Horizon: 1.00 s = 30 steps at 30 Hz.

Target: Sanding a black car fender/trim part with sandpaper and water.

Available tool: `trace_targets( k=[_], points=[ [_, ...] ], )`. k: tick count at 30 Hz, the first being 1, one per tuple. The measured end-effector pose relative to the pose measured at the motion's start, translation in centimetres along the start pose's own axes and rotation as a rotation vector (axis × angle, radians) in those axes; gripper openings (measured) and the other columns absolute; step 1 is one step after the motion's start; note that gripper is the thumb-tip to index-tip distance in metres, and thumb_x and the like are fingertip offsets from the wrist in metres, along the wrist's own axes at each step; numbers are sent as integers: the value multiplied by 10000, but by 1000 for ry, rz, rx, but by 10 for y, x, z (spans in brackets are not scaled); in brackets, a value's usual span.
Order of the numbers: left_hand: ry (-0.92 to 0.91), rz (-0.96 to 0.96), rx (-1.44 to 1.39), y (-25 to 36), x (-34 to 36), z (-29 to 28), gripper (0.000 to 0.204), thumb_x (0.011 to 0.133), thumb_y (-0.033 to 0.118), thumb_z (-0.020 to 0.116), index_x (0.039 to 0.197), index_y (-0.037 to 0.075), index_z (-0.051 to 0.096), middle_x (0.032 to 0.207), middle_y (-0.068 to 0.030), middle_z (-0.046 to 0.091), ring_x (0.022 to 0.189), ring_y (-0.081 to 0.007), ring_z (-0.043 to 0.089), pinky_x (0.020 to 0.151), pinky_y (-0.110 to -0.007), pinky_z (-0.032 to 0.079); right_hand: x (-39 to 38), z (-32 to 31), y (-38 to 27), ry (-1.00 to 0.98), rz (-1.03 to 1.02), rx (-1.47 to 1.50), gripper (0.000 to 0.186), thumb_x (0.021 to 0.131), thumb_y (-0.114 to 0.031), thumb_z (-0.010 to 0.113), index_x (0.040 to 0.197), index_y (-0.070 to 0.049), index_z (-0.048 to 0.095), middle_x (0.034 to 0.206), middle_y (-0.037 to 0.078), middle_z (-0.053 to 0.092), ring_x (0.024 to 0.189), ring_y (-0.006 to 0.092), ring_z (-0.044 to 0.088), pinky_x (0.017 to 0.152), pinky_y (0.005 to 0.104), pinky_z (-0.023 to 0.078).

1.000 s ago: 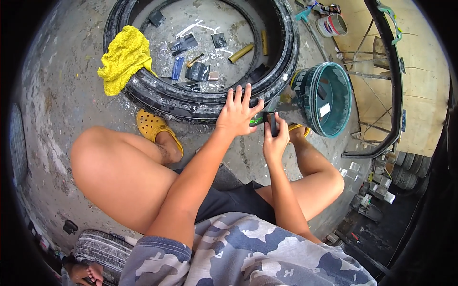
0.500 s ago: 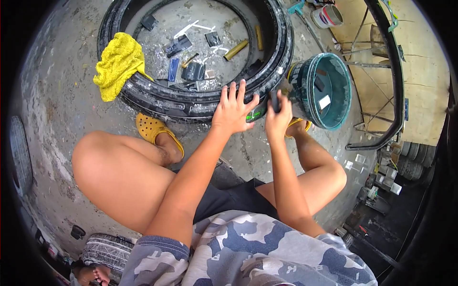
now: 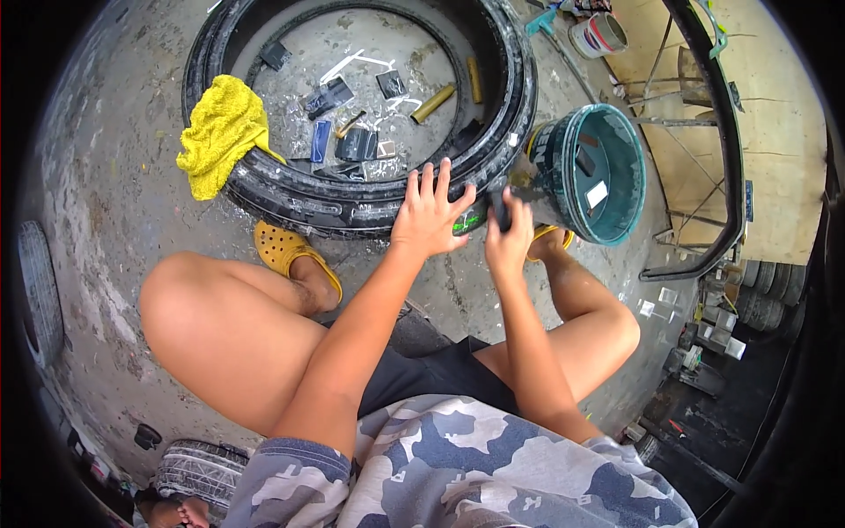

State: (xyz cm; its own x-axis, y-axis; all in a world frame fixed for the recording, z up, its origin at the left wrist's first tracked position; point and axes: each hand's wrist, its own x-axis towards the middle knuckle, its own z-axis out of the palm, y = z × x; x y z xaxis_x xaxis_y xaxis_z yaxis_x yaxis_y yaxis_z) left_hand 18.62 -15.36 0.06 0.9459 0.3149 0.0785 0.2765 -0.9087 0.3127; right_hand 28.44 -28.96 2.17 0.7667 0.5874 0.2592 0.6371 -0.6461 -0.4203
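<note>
A black tire [image 3: 299, 211], wet and streaked with whitish residue, lies on its side in front of me. My left hand [image 3: 429, 211] rests on its near rim with the fingers spread. Just to the right, my right hand [image 3: 509, 238] grips a small dark block [image 3: 500, 209] between thumb and fingers, against the tire's near right side. Green marks [image 3: 466, 224] show on the tire between both hands. The block's underside is hidden, and its edges are slightly blurred.
A yellow cloth [image 3: 224, 132] drapes over the tire's left rim. Inside the ring lie several dark pieces [image 3: 356, 143] and brass-coloured tubes [image 3: 433, 104]. A teal bucket [image 3: 635, 198] with water and floating pieces stands at right, near a black metal frame [image 3: 732, 176].
My right hand and the dark block have shifted slightly left and down along the tire. My left hand keeps its place on the rim. The view has tilted a little.
</note>
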Motion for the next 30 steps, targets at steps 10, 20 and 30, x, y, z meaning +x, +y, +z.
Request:
trace_targets(
  k=[10, 20, 30],
  points=[
    [24, -5, -3, -1, -1, 2, 900, 664, 651, 720, 1409, 268, 391, 1496, -280, 306, 1288, -456, 393, 1075, -588, 296, 10, 2, -5, -7, 4, 61, 411, 823, -71, 673, 1226, -40, 595, 1014, 161, 603, 969, 370, 569, 804, 458, 446],
    [13, -7, -11, 0, -1, 1, 894, 653, 649, 727, 1383, 250, 399, 1498, -276, 297, 1293, -457, 383, 1082, -593, 291, 6, -3, -7, 17, -81, 35, 339, 825, -18, 685, 1157, -8, 617, 932, 173, 604, 842, 341, 608, 762, 392, 486],
    [10, -6, 3, -1, -1, 0, 901, 653, 653, 725, 1387, 248, 394, 1492, -277, 317, 1296, -453, 393, 1079, -595, 300, 7, 3, 1, -16, -14, 77, 377, 857, -119, 661, 1223, -55, 599, 992, 163, 597, 956, 367, 576, 801, 454, 429]
  ],
)
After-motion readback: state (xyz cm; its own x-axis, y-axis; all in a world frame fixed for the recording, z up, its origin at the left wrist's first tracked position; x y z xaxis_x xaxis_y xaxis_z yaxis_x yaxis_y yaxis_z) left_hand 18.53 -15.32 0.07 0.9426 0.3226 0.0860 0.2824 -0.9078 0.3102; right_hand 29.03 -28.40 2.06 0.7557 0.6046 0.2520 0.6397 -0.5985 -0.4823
